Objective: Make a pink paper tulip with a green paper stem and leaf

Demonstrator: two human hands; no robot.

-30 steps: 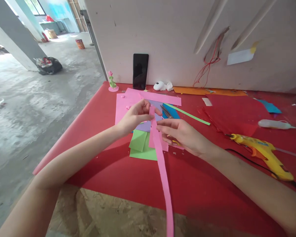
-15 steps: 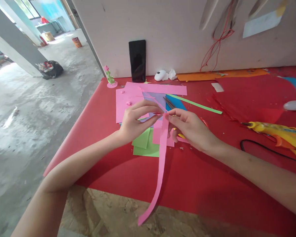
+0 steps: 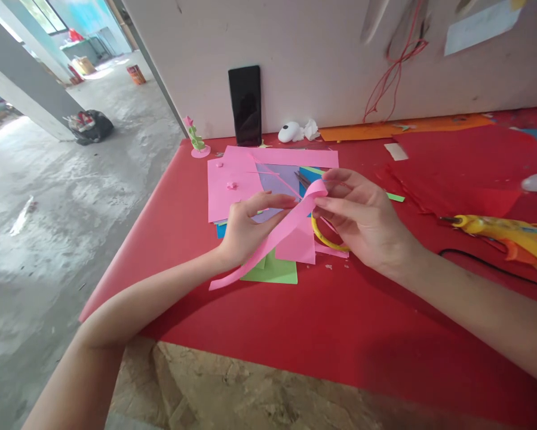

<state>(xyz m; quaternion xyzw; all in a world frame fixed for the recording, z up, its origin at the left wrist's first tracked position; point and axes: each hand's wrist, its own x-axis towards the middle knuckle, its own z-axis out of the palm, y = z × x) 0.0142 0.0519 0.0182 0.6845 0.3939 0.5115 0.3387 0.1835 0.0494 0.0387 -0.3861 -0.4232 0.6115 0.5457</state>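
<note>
— Red sheet-covered table [image 3: 268, 334] underneath, spread with a loose stack of pink, lilac, blue and green paper sheets [image 3: 232, 191]; no box, tray or other container anywhere in view.

— Yellow hot-glue gun [image 3: 510, 239] off to the right, black phone [image 3: 245, 104] propped against the white board behind. And in the hands?

— Long pink paper strip [image 3: 268, 242], raised just above the stack. Pinched at its curled upper end by the right hand [image 3: 367, 221], thumb and forefinger closed on it. Steadied just below by the left hand [image 3: 245, 230], fingertips [image 3: 286, 206] pressed lightly to the strip, other fingers loose.

— Handling?

— Judged very light, limp and easily creased or torn; free tail drooped toward the left wrist. Best held flat between finger pads, near the curl.
</note>
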